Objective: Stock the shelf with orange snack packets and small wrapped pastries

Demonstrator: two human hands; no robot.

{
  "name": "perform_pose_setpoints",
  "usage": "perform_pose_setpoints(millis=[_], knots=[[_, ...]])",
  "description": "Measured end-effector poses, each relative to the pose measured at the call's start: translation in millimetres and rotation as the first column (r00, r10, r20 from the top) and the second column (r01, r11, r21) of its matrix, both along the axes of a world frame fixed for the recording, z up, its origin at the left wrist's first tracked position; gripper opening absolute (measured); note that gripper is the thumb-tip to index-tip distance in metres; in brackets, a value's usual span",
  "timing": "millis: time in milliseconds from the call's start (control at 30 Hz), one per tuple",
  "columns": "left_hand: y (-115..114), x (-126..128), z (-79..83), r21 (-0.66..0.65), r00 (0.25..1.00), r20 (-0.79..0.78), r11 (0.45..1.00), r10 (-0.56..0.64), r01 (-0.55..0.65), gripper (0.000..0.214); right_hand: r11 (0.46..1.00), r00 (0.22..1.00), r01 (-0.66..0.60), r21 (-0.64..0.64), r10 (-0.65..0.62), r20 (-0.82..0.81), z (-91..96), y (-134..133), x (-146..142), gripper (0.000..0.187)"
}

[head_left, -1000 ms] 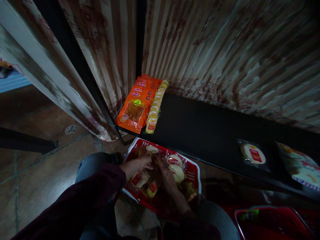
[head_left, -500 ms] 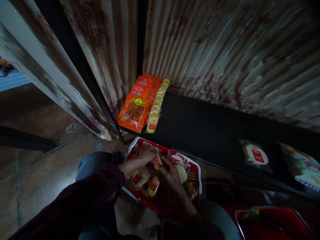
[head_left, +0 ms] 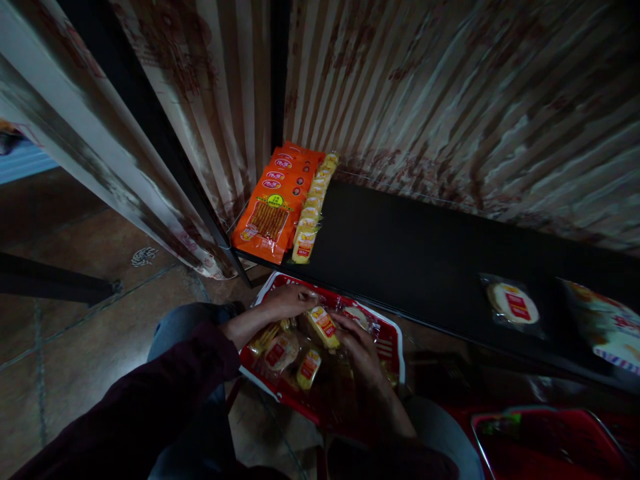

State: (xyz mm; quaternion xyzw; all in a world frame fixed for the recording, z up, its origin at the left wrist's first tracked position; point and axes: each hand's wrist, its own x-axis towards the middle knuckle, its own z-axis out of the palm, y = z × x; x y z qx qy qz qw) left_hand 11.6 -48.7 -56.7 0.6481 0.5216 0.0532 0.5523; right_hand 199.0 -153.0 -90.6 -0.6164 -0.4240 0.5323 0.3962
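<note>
Over the red basket [head_left: 399,347], a yellow wrapped cake [head_left: 323,328] with a red-and-orange label is held between my two hands. My left hand [head_left: 290,300] pinches the wrapper at its upper left end. The fingers of my right hand [head_left: 357,343] close on its right edge. Inside the basket below lie a second wrapped cake [head_left: 309,369], a round wrapped flatbread [head_left: 281,353] with a red label, and another pale round pack [head_left: 356,317] partly behind my right hand.
Along the basket's far side runs a black shelf [head_left: 400,233]. At its left end lie orange snack packets [head_left: 273,207] and an overlapping row of wrapped cakes [head_left: 307,233]. A round pack [head_left: 514,303] and a printed bag [head_left: 605,327] lie right. Another red basket [head_left: 550,433] stands lower right.
The cake has come up toward me, its label now facing upward. My left hand has shifted slightly up and left; my right hand stays beside the cake.
</note>
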Motion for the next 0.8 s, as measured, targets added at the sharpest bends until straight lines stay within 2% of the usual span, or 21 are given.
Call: perform_pose_setpoints(millis=[100, 167, 300, 467, 600, 667, 800], knots=[[2, 0, 0.3, -0.217, 0.970, 0.241, 0.974, -0.007, 0.061, 0.037, 1.000, 0.998, 0.001, -0.001, -0.001, -0.062, -1.6, -2, 0, 0.042], [2, 2, 2.1, -0.273, 0.947, 0.319, 0.960, 0.031, 0.061, 0.037, 1.000, 0.997, 0.006, 0.011, -0.005, -0.076, -2.8, -3, 0, 0.041], [1, 6, 0.3, -0.204, 0.938, 0.344, 0.978, 0.042, 0.031, 0.040, 1.000, 0.995, 0.015, -0.026, -0.017, -0.099, -4.0, -4, -2, 0.044], [2, 12, -9.9, -0.021, 0.975, 0.222, 1.000, 0.000, 0.005, 0.047, 0.994, 0.977, -0.059, -0.091, 0.039, -0.209, 1.8, -2, -7, 0.050], [3, 16, -6.6, 0.091, 0.984, 0.179, 0.996, 0.008, -0.025, 0.046, 0.988, 0.938, -0.098, -0.121, 0.051, -0.344, 12.5, -1, -10, 0.050], [1, 17, -1.6, 0.085, 0.978, 0.208, 0.996, 0.005, -0.023, 0.046, 0.982, 0.914, -0.117, -0.147, 0.048, -0.402, 16.8, -2, -12, 0.051], [-2, 14, 6.6, -0.029, 0.947, 0.321, 0.999, -0.007, 0.017, 0.045, 0.973, 0.901, -0.155, -0.171, 0.068, -0.429, 21.7, -4, -13, 0.055]])
